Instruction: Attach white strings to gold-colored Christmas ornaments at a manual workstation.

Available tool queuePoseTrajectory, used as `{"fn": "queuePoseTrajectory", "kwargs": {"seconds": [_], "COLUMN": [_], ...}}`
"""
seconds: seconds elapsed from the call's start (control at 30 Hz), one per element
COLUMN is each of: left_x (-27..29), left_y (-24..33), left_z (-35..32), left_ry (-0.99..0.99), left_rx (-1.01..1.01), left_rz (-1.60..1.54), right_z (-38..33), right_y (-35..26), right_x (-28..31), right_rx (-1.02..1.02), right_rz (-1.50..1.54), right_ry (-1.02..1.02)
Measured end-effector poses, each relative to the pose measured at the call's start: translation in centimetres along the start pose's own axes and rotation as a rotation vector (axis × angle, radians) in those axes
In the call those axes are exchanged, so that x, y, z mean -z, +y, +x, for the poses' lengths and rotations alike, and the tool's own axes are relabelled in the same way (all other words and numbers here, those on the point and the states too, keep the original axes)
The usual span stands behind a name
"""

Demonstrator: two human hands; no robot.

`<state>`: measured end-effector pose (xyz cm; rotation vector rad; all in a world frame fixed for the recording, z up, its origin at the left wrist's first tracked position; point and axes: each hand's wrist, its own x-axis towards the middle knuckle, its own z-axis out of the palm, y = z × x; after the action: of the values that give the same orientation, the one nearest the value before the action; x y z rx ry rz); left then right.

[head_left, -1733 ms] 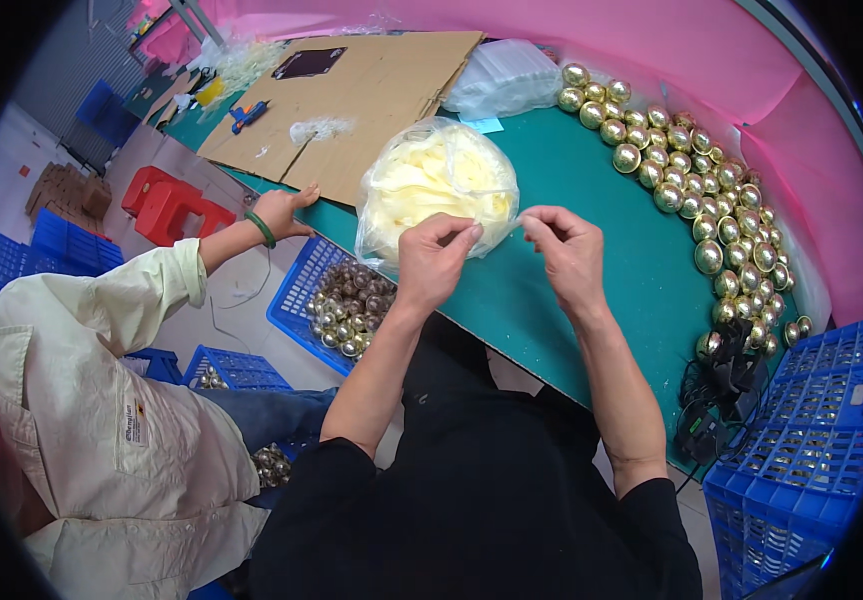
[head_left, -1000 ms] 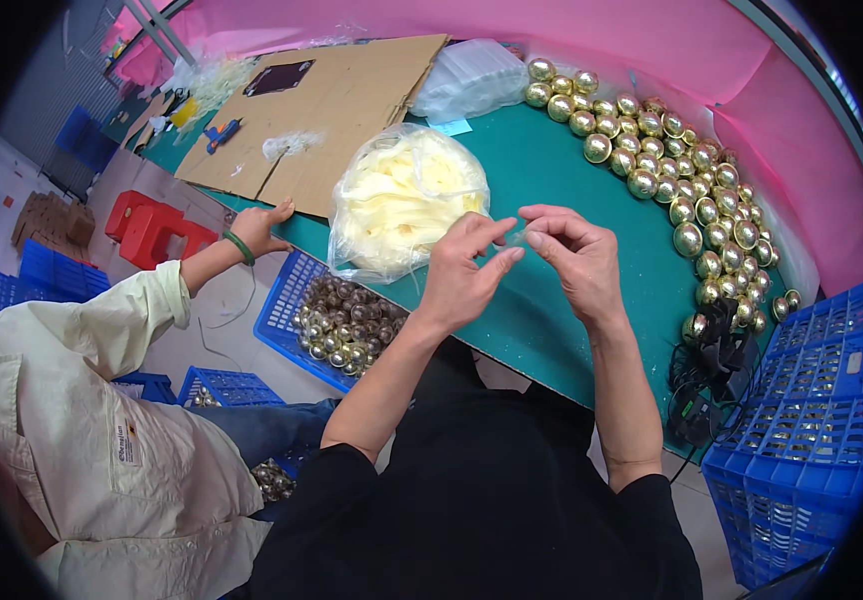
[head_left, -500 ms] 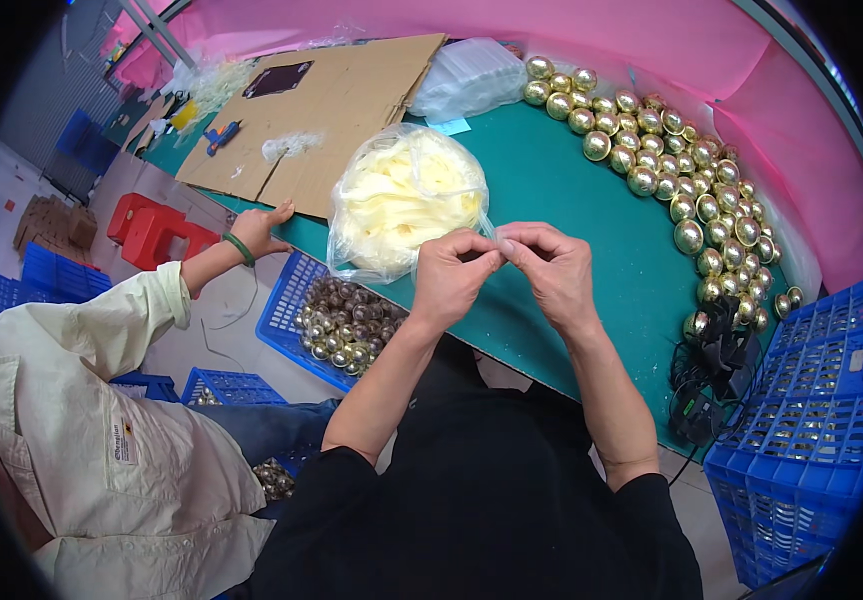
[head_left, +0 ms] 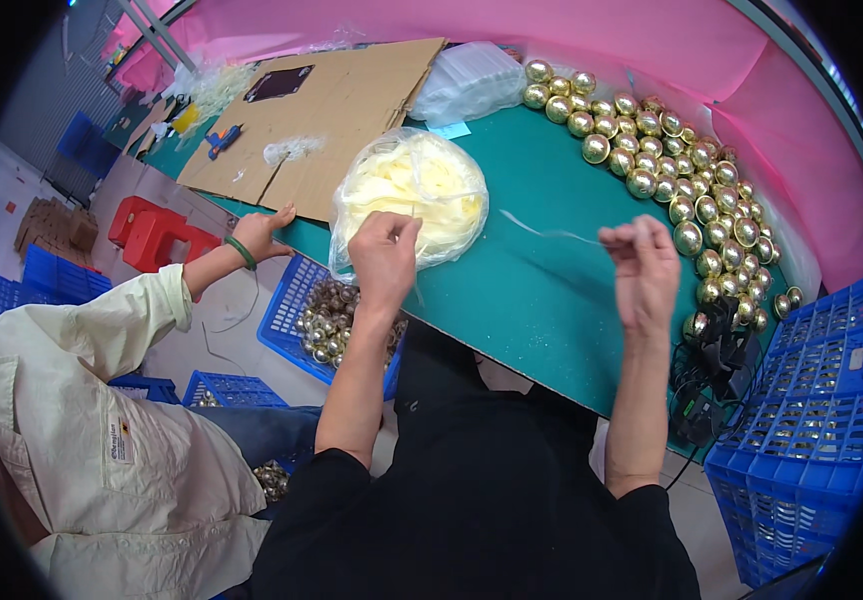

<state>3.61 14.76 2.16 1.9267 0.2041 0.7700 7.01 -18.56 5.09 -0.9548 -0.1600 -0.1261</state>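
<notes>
A clear plastic bag (head_left: 464, 240) full of pale yellow, ribbon-like material stands on the green table. My left hand (head_left: 384, 262) is in front of its near side, thumb and fingers pinched together; what they hold, if anything, is too small to make out. Out to the right, my right hand (head_left: 646, 275) is raised over the table, slightly blurred. Between its thumb and fingertip it pinches a thin, clear strip (head_left: 544, 232) that trails leftward through the air toward the bag.
Gold balls (head_left: 688, 238) cover the table's right side, beside black cables and adapters (head_left: 717, 365). Blue crates (head_left: 802, 420) stand right; another crate (head_left: 280, 325) sits below the table edge. Cardboard (head_left: 352, 85) lies behind left. A co-worker's hand (head_left: 257, 238) rests at the edge.
My hands were together at the bag's right side. Now they are apart: the right has moved right with the strip, the left has moved left across the bag's front.
</notes>
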Motion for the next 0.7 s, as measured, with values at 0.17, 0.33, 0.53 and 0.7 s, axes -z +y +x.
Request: {"fn": "queuePoseTrajectory", "kwargs": {"seconds": [0.17, 0.33, 0.53, 0.7], "left_x": [0.0, -0.7, -5.9, -9.1], "left_y": [-1.2, 4.5, 9.8, 9.3], "left_z": [0.3, -2.2, -6.7, -8.2], "left_ry": [-0.070, 0.119, -0.392, -0.564], "left_rx": [-0.229, -0.352, -0.107, 0.061], "left_rz": [0.418, 0.385, -0.309, -0.407], "right_z": [-0.5, -3.3, -5.9, -7.1], "right_y": [-4.4, -1.8, -0.3, -0.4], "right_x": [3.6, 0.6, -0.6, 0.0], "right_rx": [0.016, -0.183, -0.186, -0.215], "right_rz": [-0.036, -0.491, -0.597, -0.647], "right_ry": [0.185, 0.146, 0.013, -0.089]}}
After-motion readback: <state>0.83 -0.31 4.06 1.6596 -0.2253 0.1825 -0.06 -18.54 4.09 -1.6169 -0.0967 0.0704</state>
